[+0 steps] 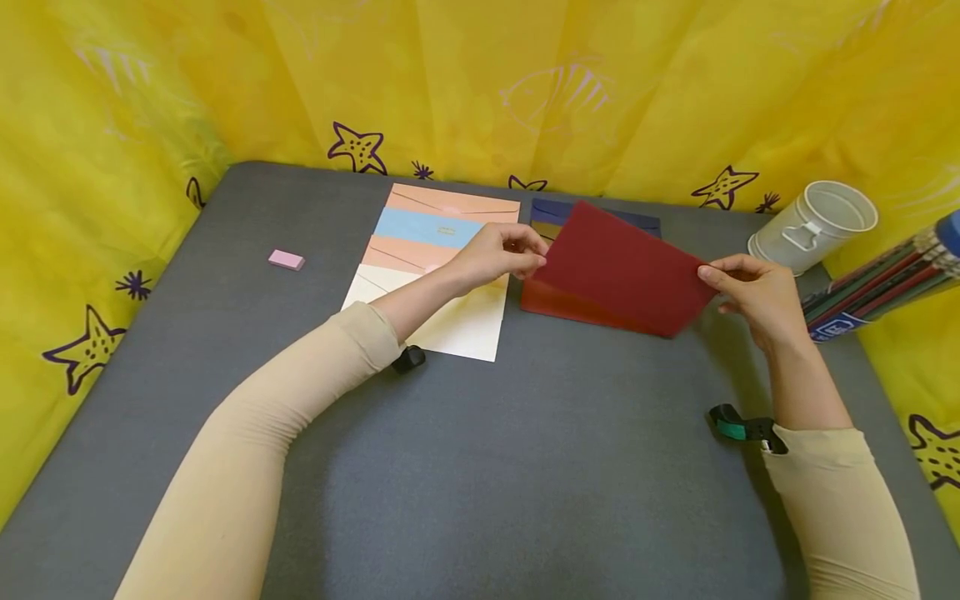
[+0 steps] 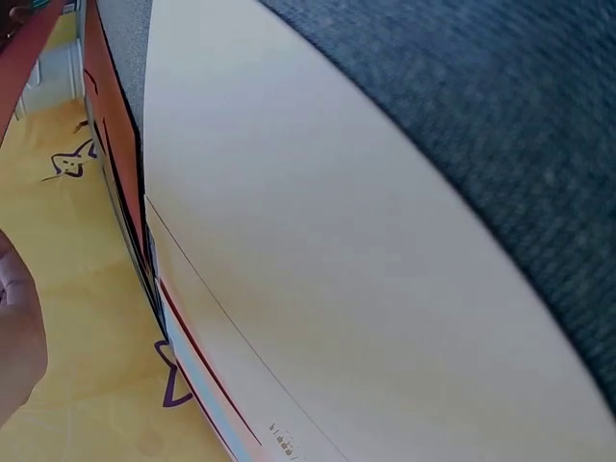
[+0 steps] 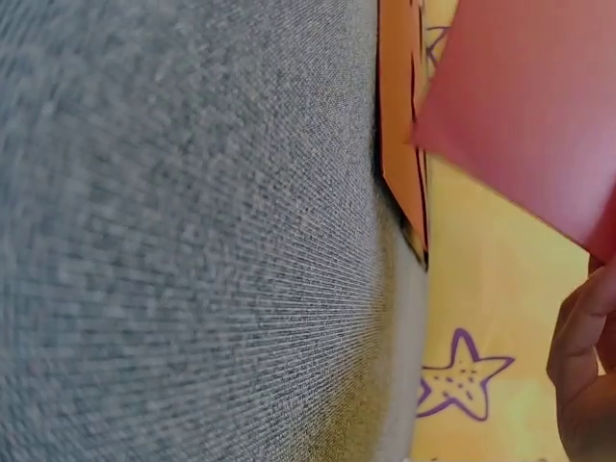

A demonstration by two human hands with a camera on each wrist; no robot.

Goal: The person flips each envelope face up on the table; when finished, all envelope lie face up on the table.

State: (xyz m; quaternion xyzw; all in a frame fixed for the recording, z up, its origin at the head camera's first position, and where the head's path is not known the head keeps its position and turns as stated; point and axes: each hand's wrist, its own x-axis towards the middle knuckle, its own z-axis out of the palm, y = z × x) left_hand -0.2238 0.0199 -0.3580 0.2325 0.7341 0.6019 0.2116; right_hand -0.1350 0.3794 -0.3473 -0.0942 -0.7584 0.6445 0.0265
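A dark red envelope (image 1: 626,267), plain side showing, is held tilted over the right-hand row of envelopes. My left hand (image 1: 495,250) pinches its left edge between thumb and fingers. At the right end, the thumb and fingers of my right hand (image 1: 757,296) grip a corner. Beneath it lie overlapping envelopes: a dark blue envelope (image 1: 648,223) at the back and an orange-red envelope (image 1: 543,302) at the front, their middles covered. Left of these, a second overlapping row has a peach envelope (image 1: 457,200), a light blue envelope (image 1: 405,225) and a cream envelope (image 1: 465,329) in front.
A pink eraser (image 1: 287,260) lies at the left of the grey table (image 1: 480,483). At the right stand a white metal cup (image 1: 787,233) and a clear tube of pencils (image 1: 877,292). A yellow curtain (image 1: 465,83) hangs around the table's back and sides.
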